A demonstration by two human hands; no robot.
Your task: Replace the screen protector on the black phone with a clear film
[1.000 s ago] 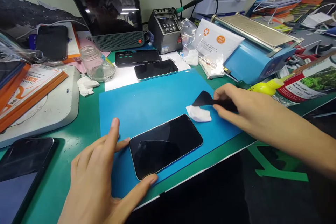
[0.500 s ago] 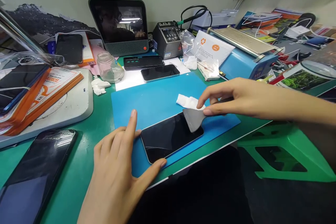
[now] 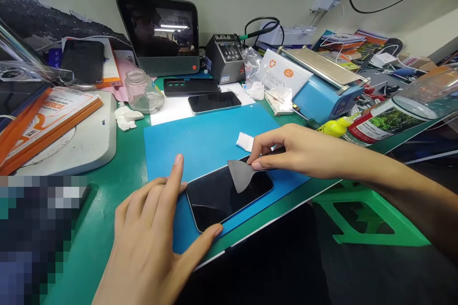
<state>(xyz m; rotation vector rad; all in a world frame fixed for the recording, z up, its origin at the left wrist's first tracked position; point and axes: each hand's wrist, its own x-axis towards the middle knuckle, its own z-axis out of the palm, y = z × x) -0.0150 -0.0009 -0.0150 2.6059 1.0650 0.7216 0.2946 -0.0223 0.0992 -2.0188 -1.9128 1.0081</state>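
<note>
Scraper [image 3: 239, 176] in right hand [image 3: 290, 150]: held it by the dark handle, with thumb and fingers closed close behind the metal blade. Had the blade over the right half of the phone [image 3: 216, 201], angled across its black screen; could not tell how much of it touched the glass. Had the phone flat, screen up, on the blue mat [image 3: 189, 143], roughly in line with the front edge of the green desk [image 3: 125, 171]. Held the phone's left end in the left hand [image 3: 150, 219], with a fingertip at the far corner, the thumb at the near long edge and one finger raised. Saw a white tissue [image 3: 244, 141] on the mat just beyond the right hand, partly hidden by its fingers. Just past the mat's far edge, saw a second phone [image 3: 214, 102] on white paper [image 3: 168, 114], with a black case [image 3: 191, 86] behind it. Left of these, noted a glass jar [image 3: 143, 95] and a crumpled wad [image 3: 126, 118]. Farther back, saw a dark display [image 3: 162, 33] beside a grey soldering station [image 3: 225, 62]. To the right, noted a blue machine [image 3: 315, 97] and a yellow bottle [image 3: 332, 127].
</note>
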